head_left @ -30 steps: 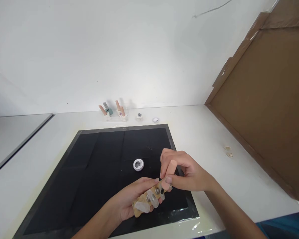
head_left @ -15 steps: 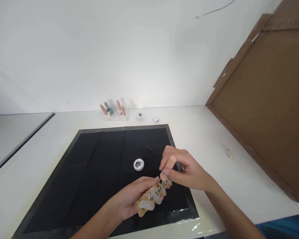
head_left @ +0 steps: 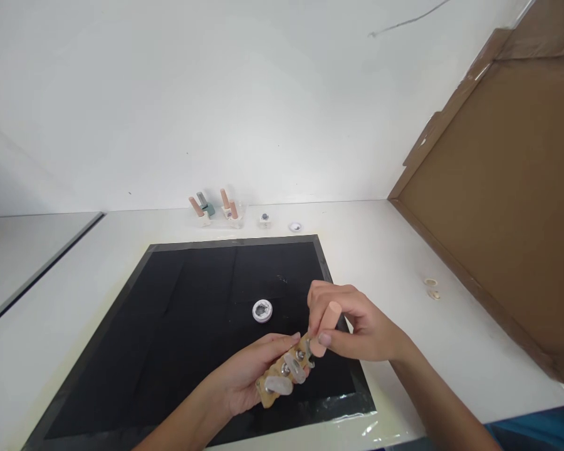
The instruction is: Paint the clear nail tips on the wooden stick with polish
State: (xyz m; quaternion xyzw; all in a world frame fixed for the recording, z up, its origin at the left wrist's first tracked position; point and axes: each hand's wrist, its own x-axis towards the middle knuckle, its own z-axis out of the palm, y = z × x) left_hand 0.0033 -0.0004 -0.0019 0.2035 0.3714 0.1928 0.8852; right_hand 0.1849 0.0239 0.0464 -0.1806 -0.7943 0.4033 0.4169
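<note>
My left hand [head_left: 249, 373] is closed around a yellowish nail-tip stand [head_left: 269, 397], held tilted above the black mat. Several pale, oval false nails [head_left: 279, 385] stick out along it on small metal posts. Between thumb and fingers, my right hand [head_left: 357, 319] pinches a peach nail polish brush cap [head_left: 330, 318]. Its lower end is over the far end of the stand and covers some of the nails there. The brush tip is hidden, so I cannot tell whether it touches a nail.
A small round white pot [head_left: 262, 311] sits on the black mat [head_left: 197, 326]. Behind it, nail polish bottles [head_left: 207, 208] stand in a clear tray, beside a little open bottle [head_left: 264, 219] and a white lid [head_left: 295, 227]. Two small round pieces [head_left: 432, 288] lie near a brown board [head_left: 489, 213].
My right hand has shifted slightly right and down with the brush cap, which now covers nails at the far end of the stand. My left hand and the stand have barely moved.
</note>
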